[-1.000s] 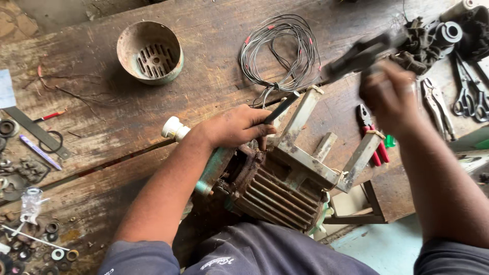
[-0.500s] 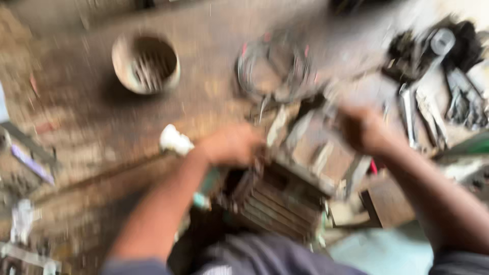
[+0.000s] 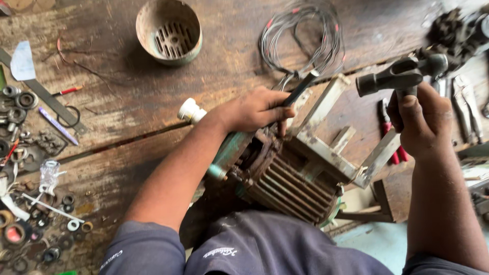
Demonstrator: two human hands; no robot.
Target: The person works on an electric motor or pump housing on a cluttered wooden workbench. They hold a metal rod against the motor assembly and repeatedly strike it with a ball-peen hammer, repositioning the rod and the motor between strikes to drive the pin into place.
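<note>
A finned, rusty electric motor body with a pale metal base frame lies tilted at the bench edge, against my lap. My left hand grips a dark chisel-like tool whose tip rests on the motor's end. My right hand is raised to the right of the frame and holds a hammer by its handle, head pointing left. A white cap sticks out just left of my left wrist.
A round metal fan cover and a coil of thin wire lie farther back on the wooden bench. Bearings, washers and small parts crowd the left edge. Pliers and other hand tools lie at the right.
My right hand swung down toward the motor, blurring the view, and has come back up with the hammer. My left hand stays on the tool at the motor.
</note>
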